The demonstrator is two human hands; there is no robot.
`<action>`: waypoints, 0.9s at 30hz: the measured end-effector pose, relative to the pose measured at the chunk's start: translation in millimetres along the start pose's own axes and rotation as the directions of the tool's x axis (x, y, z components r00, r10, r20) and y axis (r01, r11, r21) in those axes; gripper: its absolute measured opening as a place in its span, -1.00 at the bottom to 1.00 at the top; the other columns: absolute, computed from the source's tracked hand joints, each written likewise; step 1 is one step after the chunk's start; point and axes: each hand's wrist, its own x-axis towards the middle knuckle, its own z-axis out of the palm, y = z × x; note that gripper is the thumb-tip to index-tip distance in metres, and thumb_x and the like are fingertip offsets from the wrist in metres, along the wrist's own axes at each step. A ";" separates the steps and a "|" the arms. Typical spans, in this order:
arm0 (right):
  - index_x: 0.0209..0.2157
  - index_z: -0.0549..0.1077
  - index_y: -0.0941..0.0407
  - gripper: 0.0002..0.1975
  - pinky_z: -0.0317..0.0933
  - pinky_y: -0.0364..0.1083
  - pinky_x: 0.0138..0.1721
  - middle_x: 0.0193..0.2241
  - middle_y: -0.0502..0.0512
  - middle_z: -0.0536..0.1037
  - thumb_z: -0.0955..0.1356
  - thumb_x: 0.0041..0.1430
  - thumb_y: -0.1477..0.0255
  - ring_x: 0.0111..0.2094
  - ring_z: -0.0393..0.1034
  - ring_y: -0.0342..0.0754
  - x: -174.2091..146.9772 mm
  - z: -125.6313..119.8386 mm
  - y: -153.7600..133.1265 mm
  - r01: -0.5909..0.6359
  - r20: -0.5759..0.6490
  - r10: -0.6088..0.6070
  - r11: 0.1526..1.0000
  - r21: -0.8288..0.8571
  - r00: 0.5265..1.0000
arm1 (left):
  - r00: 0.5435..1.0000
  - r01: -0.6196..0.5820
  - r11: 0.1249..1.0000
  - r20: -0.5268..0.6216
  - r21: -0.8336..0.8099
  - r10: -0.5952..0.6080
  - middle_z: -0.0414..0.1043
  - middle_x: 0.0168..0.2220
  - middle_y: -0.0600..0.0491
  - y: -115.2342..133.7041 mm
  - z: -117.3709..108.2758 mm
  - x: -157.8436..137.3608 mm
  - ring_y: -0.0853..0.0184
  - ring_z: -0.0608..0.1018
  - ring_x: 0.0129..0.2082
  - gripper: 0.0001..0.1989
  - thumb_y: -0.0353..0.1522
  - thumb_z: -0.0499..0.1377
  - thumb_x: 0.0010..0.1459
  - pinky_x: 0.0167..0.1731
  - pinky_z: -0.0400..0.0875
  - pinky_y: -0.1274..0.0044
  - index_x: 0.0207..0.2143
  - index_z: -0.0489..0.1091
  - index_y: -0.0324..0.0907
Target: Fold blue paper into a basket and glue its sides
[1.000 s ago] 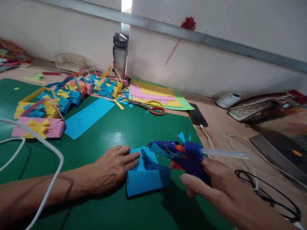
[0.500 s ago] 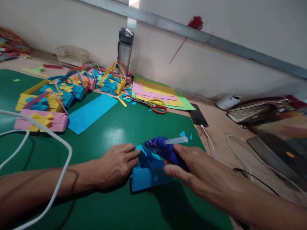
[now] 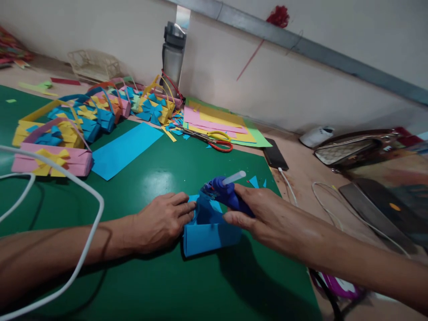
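A folded blue paper box (image 3: 212, 238) stands on the green table top (image 3: 143, 285), its open side facing up. My left hand (image 3: 167, 218) presses at its left end, fingers closed on the paper wall; the fingertips are partly hidden. In my right hand (image 3: 252, 205) is a blue hot glue gun (image 3: 222, 191), with a clear glue stick (image 3: 234, 177) poking out of its back. The gun is over the box, its tip at the left inner side near my left fingers. Whether the tip touches the paper I cannot tell.
Finished paper baskets (image 3: 53, 160) stand at the left beside a blue paper strip (image 3: 127, 151). Scissors (image 3: 217, 141) lie by stacked coloured paper (image 3: 220, 125). A phone (image 3: 276, 154) is charging at the right. A white cable (image 3: 95, 214) loops across the left foreground.
The glue gun has tilted a little, its stick end rising. My left hand stays on the box. The whole view has shifted slightly, with things appearing higher.
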 end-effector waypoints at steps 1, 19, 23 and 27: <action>-0.29 0.36 0.14 -0.79 0.08 -0.10 -0.46 -0.41 0.16 0.49 0.25 0.16 0.29 -0.39 0.38 0.05 0.5 0.4 1.5 0.008 -0.011 -0.008 1.000 -0.009 1.000 | 1.000 -0.001 1.000 -0.002 0.001 0.001 0.46 -0.12 -0.10 0.1 0.0 0.0 0.20 0.40 -0.27 -0.82 -0.41 0.00 0.17 -0.37 0.38 0.40 -0.29 0.39 -0.24; -0.34 0.35 0.10 -0.79 0.12 -0.08 -0.39 -0.39 0.13 0.49 0.22 0.16 0.26 -0.34 0.37 0.05 -10.2 0.3 7.4 -0.004 0.067 -0.002 0.996 0.090 0.998 | 1.000 0.014 1.000 -0.006 0.006 -0.014 0.46 -0.15 -0.09 1.5 -3.1 1.2 0.21 0.40 -0.28 -0.77 -0.43 -0.05 0.21 -0.38 0.38 0.41 -0.28 0.41 -0.25; -0.32 0.35 0.10 -0.76 0.15 -0.05 -0.34 -0.37 0.13 0.49 0.20 0.17 0.23 -0.32 0.37 0.06 -17.6 0.1 5.6 -0.047 0.091 0.038 0.994 0.099 0.995 | 1.000 0.017 1.000 0.020 0.007 -0.018 0.44 -0.13 -0.09 1.6 -3.8 1.6 0.23 0.39 -0.28 -0.75 -0.41 -0.06 0.23 -0.33 0.38 0.40 -0.25 0.40 -0.25; -0.31 0.35 0.11 -0.80 0.17 -0.04 -0.34 -0.38 0.14 0.50 0.20 0.16 0.29 -0.32 0.38 0.07 -20.6 -0.8 2.9 -0.053 0.101 0.046 0.996 0.065 0.994 | 1.000 0.022 1.000 0.020 0.016 -0.022 0.45 -0.13 -0.08 1.8 -4.4 2.1 0.23 0.40 -0.28 -0.77 -0.44 -0.05 0.22 -0.33 0.39 0.40 -0.26 0.40 -0.25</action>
